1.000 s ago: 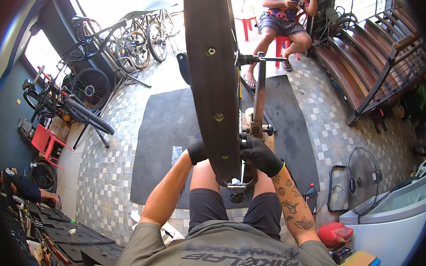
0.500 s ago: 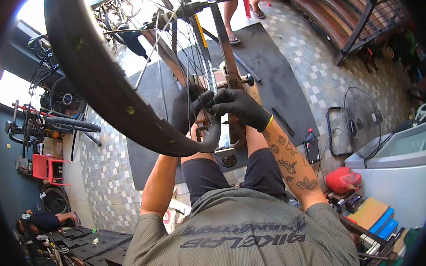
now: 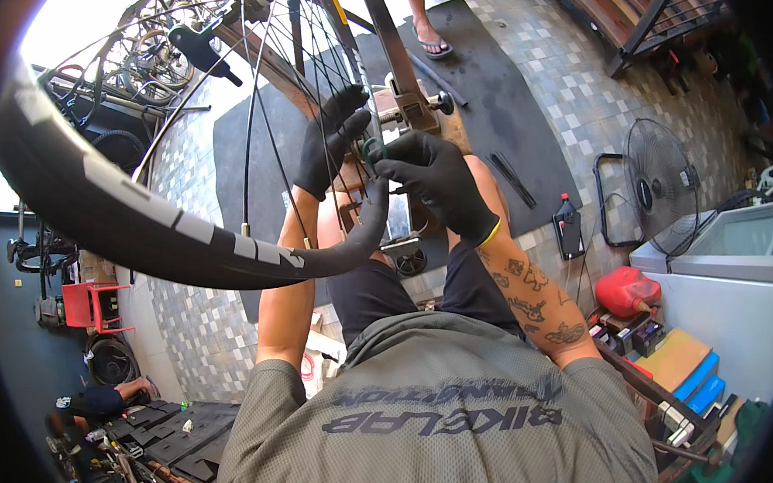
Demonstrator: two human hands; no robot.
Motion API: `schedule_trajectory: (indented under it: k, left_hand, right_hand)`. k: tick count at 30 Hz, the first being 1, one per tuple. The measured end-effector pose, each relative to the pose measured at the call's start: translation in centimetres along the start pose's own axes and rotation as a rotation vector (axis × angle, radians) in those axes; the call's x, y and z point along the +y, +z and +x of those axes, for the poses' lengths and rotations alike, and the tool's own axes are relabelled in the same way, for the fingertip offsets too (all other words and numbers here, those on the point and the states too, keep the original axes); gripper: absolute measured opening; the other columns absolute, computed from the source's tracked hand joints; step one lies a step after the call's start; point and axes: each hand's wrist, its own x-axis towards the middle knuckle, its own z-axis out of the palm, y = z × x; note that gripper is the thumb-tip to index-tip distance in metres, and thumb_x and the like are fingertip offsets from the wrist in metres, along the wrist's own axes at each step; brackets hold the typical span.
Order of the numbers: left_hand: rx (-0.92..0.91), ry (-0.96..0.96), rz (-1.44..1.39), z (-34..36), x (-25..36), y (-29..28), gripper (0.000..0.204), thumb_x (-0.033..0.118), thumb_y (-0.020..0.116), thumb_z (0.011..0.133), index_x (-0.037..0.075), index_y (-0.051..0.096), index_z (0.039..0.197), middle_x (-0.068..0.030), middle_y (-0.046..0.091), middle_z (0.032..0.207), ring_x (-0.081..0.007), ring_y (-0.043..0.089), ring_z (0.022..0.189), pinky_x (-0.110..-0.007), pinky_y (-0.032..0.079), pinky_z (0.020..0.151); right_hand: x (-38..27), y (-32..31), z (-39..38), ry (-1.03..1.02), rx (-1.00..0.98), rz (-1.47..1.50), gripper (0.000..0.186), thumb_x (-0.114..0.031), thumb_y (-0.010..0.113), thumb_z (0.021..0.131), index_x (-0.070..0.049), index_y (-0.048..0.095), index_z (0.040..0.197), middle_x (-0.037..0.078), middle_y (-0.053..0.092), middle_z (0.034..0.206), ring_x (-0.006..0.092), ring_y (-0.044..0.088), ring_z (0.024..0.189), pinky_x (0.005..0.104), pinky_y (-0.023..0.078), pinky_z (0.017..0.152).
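A black bicycle wheel rim (image 3: 178,222) with thin spokes stands upright in a truing stand (image 3: 403,85) in front of me. My right hand (image 3: 438,179), in a black glove, is closed in a pinch on a small dark green spoke wrench (image 3: 374,149) at the near part of the rim. My left hand (image 3: 329,142), also gloved, is beyond the spokes on the left. Its fingers are stretched out and apart, and the spokes partly cover it. The wrench's working end is hidden at the rim.
A dark mat (image 3: 491,89) lies under the stand, with thin black rods (image 3: 512,180) on it. At right are a floor fan (image 3: 660,186), a red jug (image 3: 627,291) and a white chest (image 3: 714,320). Another person's foot (image 3: 432,41) is on the mat's far side. Bicycles stand at left.
The wheel has turned, bringing pale markings on the rim into view. My left hand's fingers have come away from the right hand and spread. The green wrench now shows at my right fingertips.
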Motion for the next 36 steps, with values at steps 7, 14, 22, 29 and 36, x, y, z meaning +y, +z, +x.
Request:
schedule_trajectory:
  k: [7, 14, 22, 29, 36]
  left_hand:
    - [0.02, 0.033, 0.095, 0.6, -0.8, -0.2, 0.06, 0.033, 0.073, 0.099, -0.004, 0.056, 0.144, -0.0162, 0.067, 0.137, -0.0245, 0.062, 0.129, -0.037, 0.048, 0.109]
    - [0.021, 0.094, 0.095, 0.7, -2.2, -0.6, 0.058, 0.029, 0.074, 0.098, -0.005, 0.057, 0.142, -0.0172, 0.066, 0.138, -0.025, 0.061, 0.129, -0.038, 0.046, 0.111]
    - [0.133, 0.11, 0.004, 0.8, -3.4, -0.3, 0.065, 0.029, 0.077, 0.096, -0.005, 0.053, 0.145, -0.0215, 0.062, 0.143, -0.029, 0.059, 0.133, -0.04, 0.045, 0.112]
    - [0.375, -0.115, -0.32, -5.3, -2.6, -0.8, 0.03, 0.024, 0.071, 0.102, -0.003, 0.065, 0.114, -0.0055, 0.071, 0.097, -0.0108, 0.065, 0.092, -0.028, 0.052, 0.079]
    - [-0.195, 0.006, -0.065, -6.6, -2.6, -2.9, 0.05, 0.027, 0.073, 0.101, -0.001, 0.062, 0.141, -0.0061, 0.073, 0.121, -0.011, 0.065, 0.106, -0.029, 0.054, 0.091]
  right_hand:
    - [-0.7, 0.5, -0.6, -0.007, -0.09, -0.091, 0.025, -0.008, 0.076, 0.09, 0.006, 0.073, 0.11, 0.008, 0.075, 0.096, 0.0106, 0.07, 0.088, 0.0267, 0.056, 0.081]
    - [-1.5, 0.3, -0.3, 0.034, -0.178, -0.11, 0.023, -0.009, 0.076, 0.091, 0.005, 0.075, 0.11, 0.009, 0.076, 0.095, 0.0112, 0.07, 0.088, 0.0284, 0.056, 0.082]
    - [-1.8, 0.1, 1.8, 0.145, -0.25, -0.13, 0.04, -0.001, 0.07, 0.094, 0.003, 0.058, 0.132, 0.009, 0.072, 0.119, 0.014, 0.069, 0.108, 0.0306, 0.055, 0.096]
    - [1.2, -0.5, 2.7, 0.113, -0.233, 0.008, 0.041, 0.002, 0.067, 0.094, 0.0, 0.054, 0.132, 0.008, 0.073, 0.113, 0.0142, 0.071, 0.1, 0.029, 0.059, 0.086]
    - [1.8, -0.7, 3.3, 0.12, -0.297, 0.076, 0.038, -0.002, 0.069, 0.095, 0.0, 0.054, 0.13, 0.008, 0.069, 0.123, 0.0133, 0.067, 0.11, 0.0298, 0.054, 0.095]
